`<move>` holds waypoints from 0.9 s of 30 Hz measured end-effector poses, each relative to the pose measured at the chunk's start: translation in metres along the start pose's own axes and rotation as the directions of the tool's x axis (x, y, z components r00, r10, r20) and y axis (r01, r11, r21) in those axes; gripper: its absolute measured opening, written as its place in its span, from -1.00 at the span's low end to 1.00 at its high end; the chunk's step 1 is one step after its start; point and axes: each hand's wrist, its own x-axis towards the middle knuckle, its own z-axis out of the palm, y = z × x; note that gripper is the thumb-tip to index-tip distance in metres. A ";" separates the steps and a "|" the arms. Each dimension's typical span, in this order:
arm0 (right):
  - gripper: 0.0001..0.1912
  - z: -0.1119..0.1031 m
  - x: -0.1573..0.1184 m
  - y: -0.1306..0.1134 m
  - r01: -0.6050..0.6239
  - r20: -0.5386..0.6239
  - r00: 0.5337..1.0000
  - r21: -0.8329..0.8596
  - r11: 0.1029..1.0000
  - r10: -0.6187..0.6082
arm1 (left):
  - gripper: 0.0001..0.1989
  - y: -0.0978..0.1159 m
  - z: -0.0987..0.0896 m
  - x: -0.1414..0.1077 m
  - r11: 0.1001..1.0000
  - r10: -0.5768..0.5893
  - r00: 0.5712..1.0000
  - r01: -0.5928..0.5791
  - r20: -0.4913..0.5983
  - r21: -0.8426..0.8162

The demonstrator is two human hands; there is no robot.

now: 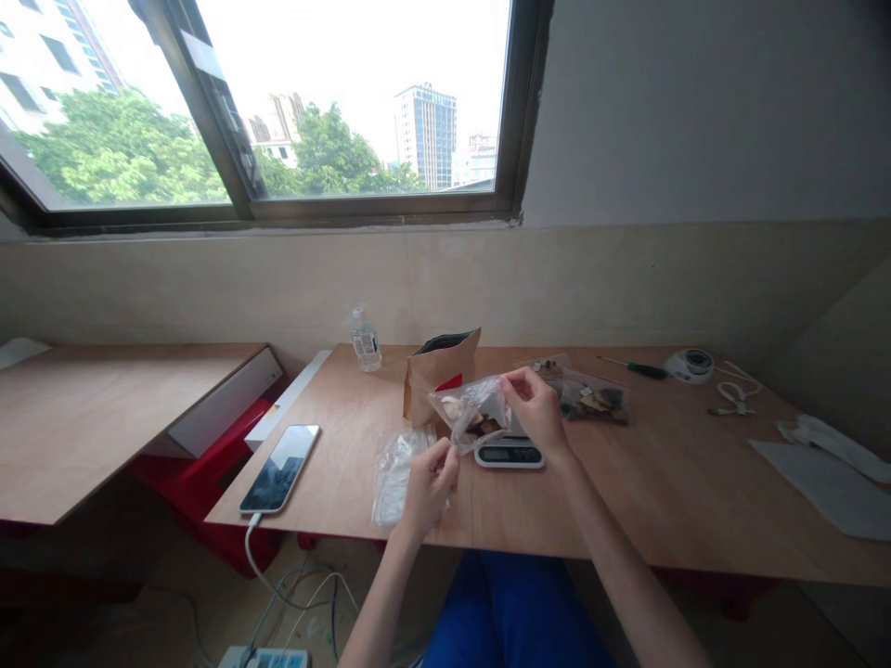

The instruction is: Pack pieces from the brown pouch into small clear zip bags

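Between my two hands hangs a clear plastic bag with pale and dark brown dried pieces inside. My left hand pinches its lower edge, while my right hand grips the upper right corner. Just below the bag, a white digital scale rests on the table, partly covered from view. Flat empty plastic bags lie beside my left hand. Behind the held bag stands a brown paper pouch with its top open.
Filled clear bags lie right of my right hand. A phone on a cable, a small bottle, a green-handled screwdriver, a white dome camera and white sheets are on the table.
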 end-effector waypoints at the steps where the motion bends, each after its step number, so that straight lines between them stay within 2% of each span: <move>1: -0.71 -0.003 0.003 -0.002 -0.010 0.013 1.000 0.038 0.999 0.010 | -0.66 -0.003 -0.001 -0.001 1.000 0.009 1.000 -0.010 -0.011 -0.027; 6: -0.66 0.000 0.002 -0.019 -0.097 0.131 0.989 0.205 0.974 0.071 | -0.78 -0.025 -0.006 0.008 0.976 0.058 0.998 -0.059 -0.014 -0.209; 9: -0.68 0.017 -0.005 -0.019 -0.175 0.225 0.968 0.290 0.941 0.111 | -0.56 -0.046 -0.006 0.012 0.970 0.019 0.999 -0.027 -0.038 -0.241; 13: -0.71 0.042 -0.013 -0.004 -0.235 0.348 0.929 0.299 0.925 0.124 | -0.64 -0.071 -0.005 0.011 0.977 -0.042 0.998 0.030 -0.052 -0.212; 15: -0.74 0.050 -0.016 0.003 -0.166 0.288 0.952 0.214 0.963 0.101 | -0.64 -0.079 -0.005 0.010 0.981 -0.037 0.996 0.021 -0.083 -0.193; 17: -0.77 0.053 -0.019 0.005 -0.015 0.189 0.982 0.085 0.996 -0.002 | -0.67 -0.085 -0.006 0.010 0.988 -0.029 0.991 0.008 -0.128 -0.157; 18: -0.79 0.054 -0.020 0.005 0.071 0.169 0.983 0.027 0.997 -0.074 | -0.69 -0.088 -0.006 0.010 0.991 -0.028 0.989 0.008 -0.148 -0.136; 20: -0.83 0.056 -0.022 0.003 0.209 0.237 0.951 -0.030 0.977 -0.196 | -0.71 -0.094 -0.006 0.011 0.995 -0.033 0.984 0.015 -0.175 -0.102; 22: -0.81 0.059 -0.022 0.002 0.262 0.363 0.901 -0.012 0.965 -0.240 | -0.71 -0.098 -0.005 0.011 0.996 -0.037 0.984 0.021 -0.174 -0.092; 27: -0.71 0.065 -0.016 0.005 0.193 0.540 0.816 0.080 0.978 -0.205 | -0.60 -0.100 -0.003 0.008 0.993 -0.046 0.994 0.034 -0.104 -0.114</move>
